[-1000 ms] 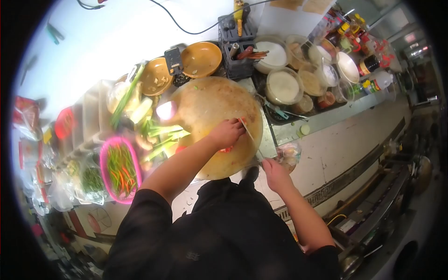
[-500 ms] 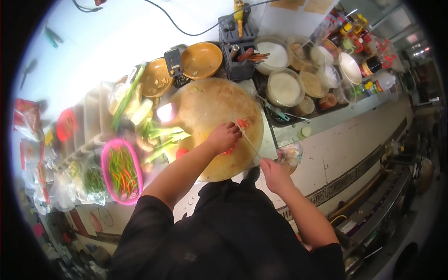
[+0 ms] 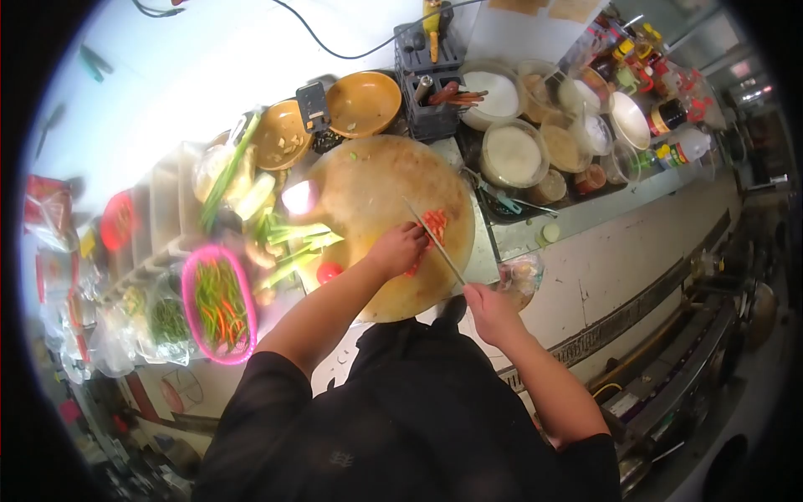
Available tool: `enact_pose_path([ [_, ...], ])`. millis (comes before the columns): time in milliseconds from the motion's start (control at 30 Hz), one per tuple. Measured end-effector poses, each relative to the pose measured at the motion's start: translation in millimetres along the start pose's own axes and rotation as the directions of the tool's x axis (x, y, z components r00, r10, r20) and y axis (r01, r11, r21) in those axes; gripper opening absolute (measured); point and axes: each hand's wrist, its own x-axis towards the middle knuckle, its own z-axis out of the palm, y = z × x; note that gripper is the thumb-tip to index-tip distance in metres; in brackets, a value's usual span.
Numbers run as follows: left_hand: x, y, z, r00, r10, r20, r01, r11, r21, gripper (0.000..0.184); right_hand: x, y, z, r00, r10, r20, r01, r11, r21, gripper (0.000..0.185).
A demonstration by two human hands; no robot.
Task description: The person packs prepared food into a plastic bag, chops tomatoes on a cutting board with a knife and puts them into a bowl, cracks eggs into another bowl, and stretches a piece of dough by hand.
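Observation:
On the round wooden board [image 3: 368, 184] lie small red chopped pieces [image 3: 435, 222], just right of my left hand [image 3: 401, 249]. That hand is closed over a red vegetable [image 3: 413, 266], mostly hidden under its fingers. A knife [image 3: 443, 255] slants across the board with its blade beside my left fingertips. My right hand [image 3: 490, 313] is wrapped round its handle at the board's right edge. A round red vegetable [image 3: 329, 272] sits at the board's left edge, near green stalks [image 3: 311, 238] and a white and pink piece [image 3: 299, 197].
A pink basket [image 3: 250, 322] of green and red peppers stands at the left. Behind the board are two brown bowls [image 3: 363, 104] and a dark utensil rack [image 3: 431, 117]. Tubs [image 3: 514, 154] and bottles [image 3: 667, 115] line the right back.
More red chopped pieces show to the right of the blade. The knife blade now lies flatter in view and its tip reaches farther up and left. Both hands have barely moved.

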Motion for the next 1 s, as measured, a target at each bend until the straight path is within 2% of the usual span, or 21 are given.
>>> enact_pose_path([
  [67, -1.7, 4.7, -1.7, 0.994, -0.011, -0.111, 0.003, 0.997, -0.071, 0.022, 4.9, 12.5, 9.3, 0.999, 0.039, 0.007, -0.039, 0.999, -0.037, 0.049],
  [200, -3.4, 4.9, -1.7, 0.997, -0.031, -0.066, 0.026, 0.997, -0.071, 0.019, 4.9, -8.5, 5.8, 1.000, 0.005, 0.007, -0.005, 1.000, 0.019, 0.049],
  [300, -7.1, 6.3, 0.5, 0.996, -0.027, -0.083, 0.021, 0.998, -0.066, 0.019, 0.7, -3.7, 10.9, 1.000, 0.014, -0.019, -0.014, 1.000, -0.021, 0.049],
  [400, -7.4, 5.2, -1.0, 0.994, -0.009, -0.108, 0.003, 0.998, -0.059, 0.019, 2.2, -7.6, 11.0, 0.997, 0.069, 0.022, -0.068, 0.997, -0.045, 0.049],
  [467, -9.7, -0.8, 9.1, 0.996, 0.047, -0.076, -0.046, 0.999, 0.013, 0.022, -5.7, -3.2, 15.8, 0.999, -0.008, -0.034, 0.010, 0.998, 0.062, 0.049],
  [600, -11.7, -2.7, 5.8, 0.974, 0.125, -0.188, -0.119, 0.992, 0.045, 0.020, -1.8, -1.4, 18.0, 0.999, 0.042, 0.010, -0.042, 0.999, -0.002, 0.047],
  [700, -23.7, 3.5, 2.2, 0.972, 0.093, -0.214, -0.094, 0.996, 0.005, 0.017, -12.0, -2.1, 22.3, 1.000, -0.003, -0.014, 0.003, 0.999, 0.040, 0.047],
  [767, -34.0, 8.7, -2.9, 0.955, -0.119, -0.274, 0.069, 0.981, -0.183, 0.016, -7.6, 13.9, 28.6, 1.000, 0.004, -0.017, -0.004, 1.000, 0.013, 0.047],
  [900, -57.2, 13.8, -15.5, 0.924, -0.161, -0.346, 0.109, 0.980, -0.165, 0.015, -16.1, -5.4, 18.3, 1.000, -0.026, 0.012, 0.025, 0.999, 0.032, 0.048],
  [967, -70.9, 17.8, -23.8, 0.952, -0.158, -0.261, 0.113, 0.977, -0.181, 0.022, -28.9, -14.2, 23.5, 0.995, 0.099, 0.018, -0.100, 0.957, 0.272, 0.048],
  [1000, -77.4, 20.3, -22.2, 0.954, -0.160, -0.254, 0.113, 0.976, -0.188, 0.022, -34.3, -16.7, 37.7, 0.994, 0.109, 0.023, -0.111, 0.955, 0.273, 0.048],
])
